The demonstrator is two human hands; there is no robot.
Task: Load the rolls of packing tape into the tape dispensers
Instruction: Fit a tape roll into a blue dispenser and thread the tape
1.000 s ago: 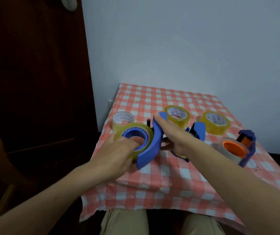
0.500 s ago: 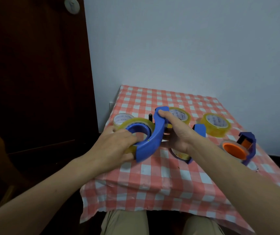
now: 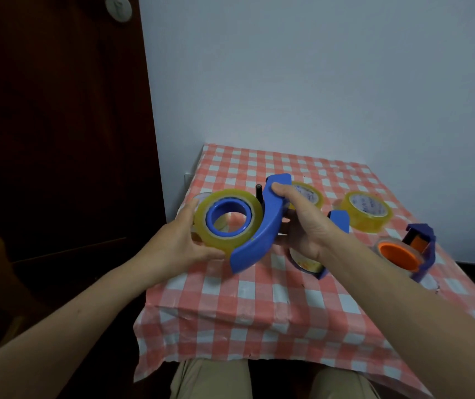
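I hold a blue tape dispenser [image 3: 262, 234] above the table's near left part, tilted toward me. A yellowish roll of tape [image 3: 227, 220] sits on its blue hub. My right hand [image 3: 299, 223] grips the curved blue handle, thumb on its top end. My left hand [image 3: 181, 243] cups the roll from the left and below. A second blue dispenser [image 3: 321, 262] with a roll in it lies behind my right hand, mostly hidden. At the right lies a third dispenser [image 3: 419, 249] with an orange hub.
Loose yellowish tape rolls lie on the red-and-white checked tablecloth [image 3: 259, 306]: one [image 3: 366, 211] at the back right, one [image 3: 308, 194] behind my right hand, one [image 3: 201, 195] mostly hidden behind the held roll. A dark wooden door [image 3: 58, 125] stands left, a pale wall behind.
Both hands have lifted the blue dispenser off the table and tilted it up toward me. My left fingers have left the hub and now cup the roll's outside.
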